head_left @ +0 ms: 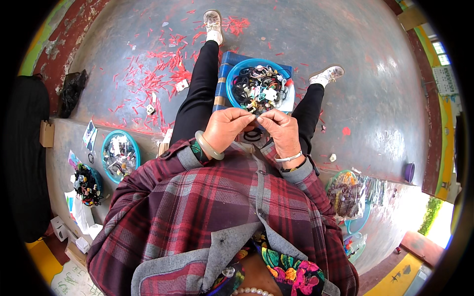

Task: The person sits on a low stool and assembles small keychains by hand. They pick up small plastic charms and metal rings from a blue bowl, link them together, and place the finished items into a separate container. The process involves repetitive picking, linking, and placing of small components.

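In front of my body, my left hand and my right hand meet with thumbs and fingertips pinched together. What sits between the fingertips is too small to make out. Just beyond them stands a round blue basin, heaped with black elastic bands and small pale charms that look like hair ties. The basin rests on a blue striped stool or box between my legs. Below my fingers a few dark loops show, partly hidden by my hands.
Red scraps litter the grey floor. On the ledge to my left are a teal basin of small parts and a heaped container of hair ties. Bagged dark pieces lie at my right, near a purple cup.
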Demonstrator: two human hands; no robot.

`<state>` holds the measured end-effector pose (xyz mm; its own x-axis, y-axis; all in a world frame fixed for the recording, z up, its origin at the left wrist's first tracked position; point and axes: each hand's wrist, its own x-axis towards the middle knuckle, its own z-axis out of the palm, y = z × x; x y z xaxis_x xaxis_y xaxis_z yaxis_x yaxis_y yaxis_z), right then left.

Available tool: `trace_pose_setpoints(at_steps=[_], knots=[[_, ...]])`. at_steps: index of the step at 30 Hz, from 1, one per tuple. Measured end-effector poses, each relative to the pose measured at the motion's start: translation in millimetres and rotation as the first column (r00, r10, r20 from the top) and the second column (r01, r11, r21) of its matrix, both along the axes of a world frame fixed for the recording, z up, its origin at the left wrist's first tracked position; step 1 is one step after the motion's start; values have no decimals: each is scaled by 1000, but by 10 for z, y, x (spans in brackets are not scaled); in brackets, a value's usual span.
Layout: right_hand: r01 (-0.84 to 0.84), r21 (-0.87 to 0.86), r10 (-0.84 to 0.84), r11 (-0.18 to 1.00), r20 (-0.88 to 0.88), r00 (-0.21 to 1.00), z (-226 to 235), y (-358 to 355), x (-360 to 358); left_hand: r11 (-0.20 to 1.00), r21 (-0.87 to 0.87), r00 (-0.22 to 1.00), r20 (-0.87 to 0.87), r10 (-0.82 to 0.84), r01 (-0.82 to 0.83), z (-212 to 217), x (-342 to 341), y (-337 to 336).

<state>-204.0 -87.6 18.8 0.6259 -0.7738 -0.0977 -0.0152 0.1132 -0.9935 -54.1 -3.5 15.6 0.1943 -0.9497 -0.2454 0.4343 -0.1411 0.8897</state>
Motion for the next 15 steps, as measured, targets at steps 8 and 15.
trace_pose_setpoints(at_steps=[8,15], knots=[[9,-15,-9,1000,5,1000,-33,-33,-79,997,18,994,77,-71,70,49,53,17],[23,-42,-23,999,-8,1000,-22,-19,-84,999,26,999,-26,-42,42,59,56,28]])
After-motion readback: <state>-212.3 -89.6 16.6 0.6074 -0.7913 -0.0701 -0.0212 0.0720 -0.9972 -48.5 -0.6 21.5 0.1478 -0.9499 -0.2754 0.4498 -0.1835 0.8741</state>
